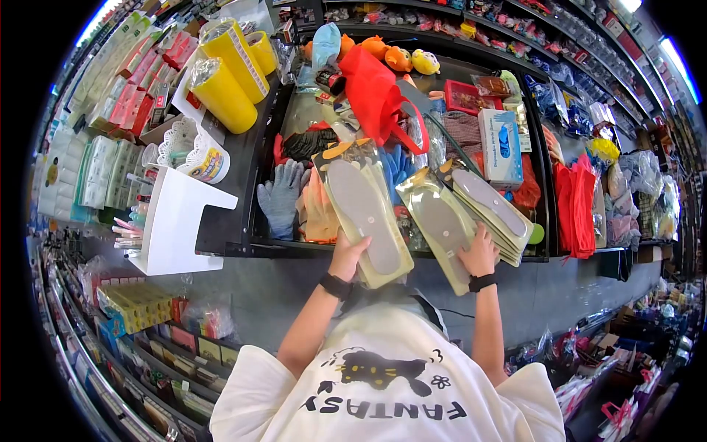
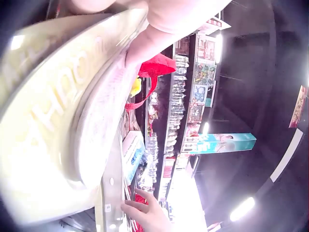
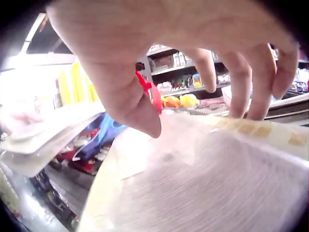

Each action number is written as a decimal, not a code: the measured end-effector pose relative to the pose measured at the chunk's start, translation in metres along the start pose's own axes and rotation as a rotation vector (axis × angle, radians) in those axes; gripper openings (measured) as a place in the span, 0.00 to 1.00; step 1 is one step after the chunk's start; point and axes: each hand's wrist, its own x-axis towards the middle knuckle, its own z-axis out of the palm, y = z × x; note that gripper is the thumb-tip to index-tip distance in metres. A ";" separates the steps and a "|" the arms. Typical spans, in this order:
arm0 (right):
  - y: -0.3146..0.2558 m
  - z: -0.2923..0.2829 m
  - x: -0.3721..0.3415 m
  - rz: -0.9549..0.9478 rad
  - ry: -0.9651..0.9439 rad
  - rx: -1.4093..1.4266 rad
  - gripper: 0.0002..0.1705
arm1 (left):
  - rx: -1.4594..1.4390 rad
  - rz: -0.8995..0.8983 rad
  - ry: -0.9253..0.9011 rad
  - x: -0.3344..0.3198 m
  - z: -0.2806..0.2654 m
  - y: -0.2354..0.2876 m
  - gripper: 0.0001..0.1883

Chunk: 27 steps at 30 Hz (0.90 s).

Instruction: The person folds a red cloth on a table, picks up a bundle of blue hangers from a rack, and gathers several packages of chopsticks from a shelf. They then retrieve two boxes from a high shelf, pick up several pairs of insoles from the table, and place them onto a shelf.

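My left hand [image 1: 347, 256] grips a clear-fronted pack of grey shoe insoles [image 1: 362, 210] by its lower left edge, thumb on the front. The left wrist view shows more than one layer of moulded, cream-coloured insole packs [image 2: 46, 121] under that hand. On the right, my right hand [image 1: 479, 256] holds a second insole pack [image 1: 442, 221] at its right edge, thumb over the front. Close beside that hand lies a fanned stack of insole packs [image 1: 492, 205]. In the right wrist view the thumb and bent fingers [image 3: 239, 82] meet the pack's grey face and far edge.
Under the packs is a black-rimmed display bin [image 1: 324, 247] with grey gloves [image 1: 280, 197], a red bag [image 1: 372, 96] and a blue-white glove box [image 1: 502, 147]. Yellow tape rolls [image 1: 224, 96] and a white holder [image 1: 173, 221] stand to the left. Stocked shelves surround the bin.
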 end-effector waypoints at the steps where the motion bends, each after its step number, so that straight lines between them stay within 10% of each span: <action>1: -0.005 -0.002 -0.002 -0.006 -0.012 0.013 0.50 | 0.000 0.001 -0.007 0.000 0.000 0.000 0.27; 13: -0.040 0.001 -0.017 0.017 -0.075 0.163 0.56 | 0.024 0.016 -0.019 0.001 -0.005 -0.004 0.28; 19: -0.070 -0.003 -0.013 -0.341 0.030 0.642 0.51 | -0.058 -0.088 0.025 -0.001 -0.001 0.004 0.26; 22: -0.101 0.003 -0.013 -0.495 -0.055 0.522 0.52 | -0.246 -0.138 0.060 0.000 0.006 0.010 0.24; 27: -0.045 0.008 0.001 -0.064 0.003 -0.110 0.55 | -0.038 -0.041 0.023 0.001 0.002 0.006 0.23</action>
